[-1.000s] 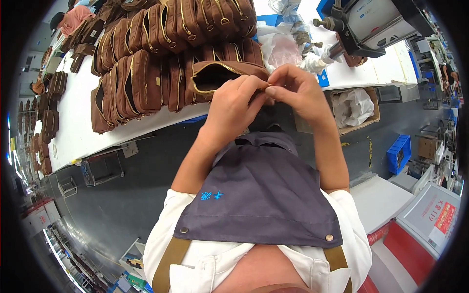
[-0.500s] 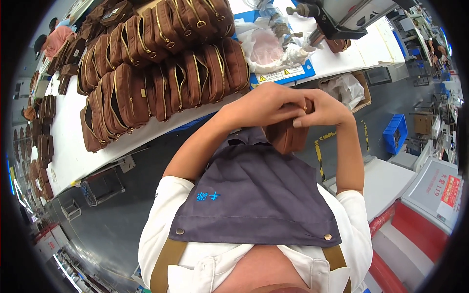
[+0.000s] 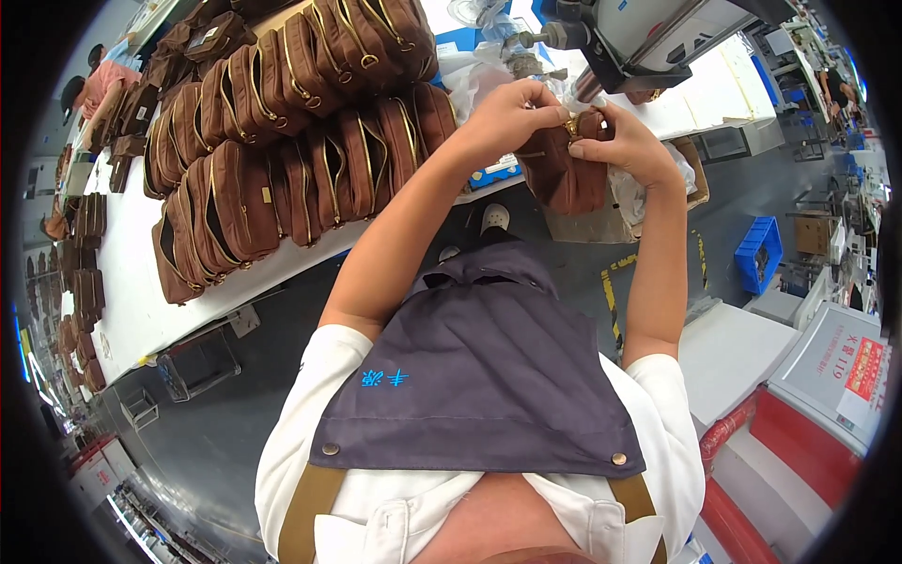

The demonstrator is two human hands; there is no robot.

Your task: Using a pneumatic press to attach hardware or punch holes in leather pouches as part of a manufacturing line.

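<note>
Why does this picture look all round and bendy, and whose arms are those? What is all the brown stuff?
The picture comes from a camera worn on a person's head, looking down. Its wide lens bends straight edges, so everything looks curved. The two arms reaching up from the bottom belong to that person, who wears a grey apron. The left hand and the right hand together hold one brown zip pouch up in the air, with the fingers pinching at its gold-coloured zip end. On the white table stand rows of many more brown pouches just like it. A grey machine sits at the top of the table.
</note>
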